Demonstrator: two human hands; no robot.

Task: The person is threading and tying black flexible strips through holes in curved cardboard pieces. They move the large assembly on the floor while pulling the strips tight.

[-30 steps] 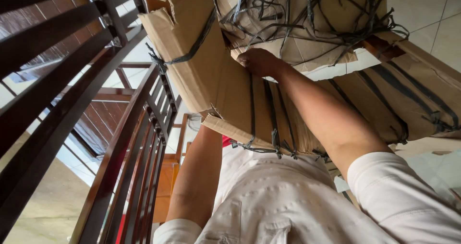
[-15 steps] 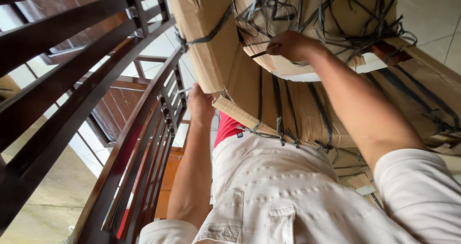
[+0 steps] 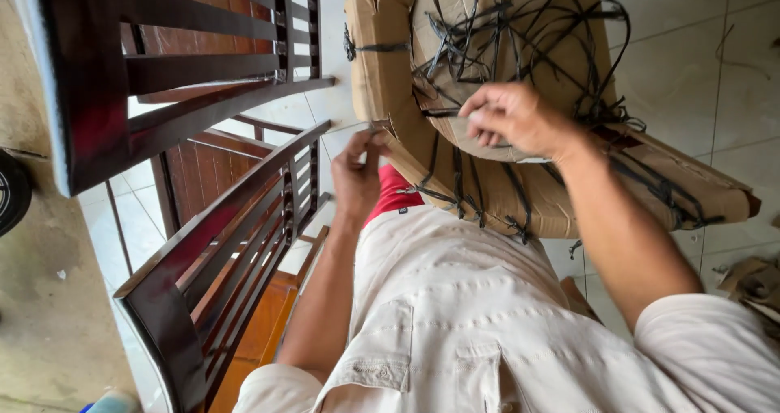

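A piece of furniture wrapped in brown cardboard and tied with several black plastic straps leans against my lap. My right hand rests on the top of the wrapping, its fingers pinched on a strap and a cardboard edge. My left hand grips the lower left edge of the cardboard beside a strap. My cream shorts fill the lower middle, with a strip of red cloth under the wrapping.
Dark wooden slatted chairs stand close on the left, one chair back at the top left. Pale floor tiles lie to the right, with cardboard scraps at the right edge. A black wheel shows at far left.
The view has tilted down, showing more of the wrapped piece's top. My right hand has moved onto the straps at the centre, and my left hand has come up to the cardboard's lower edge.
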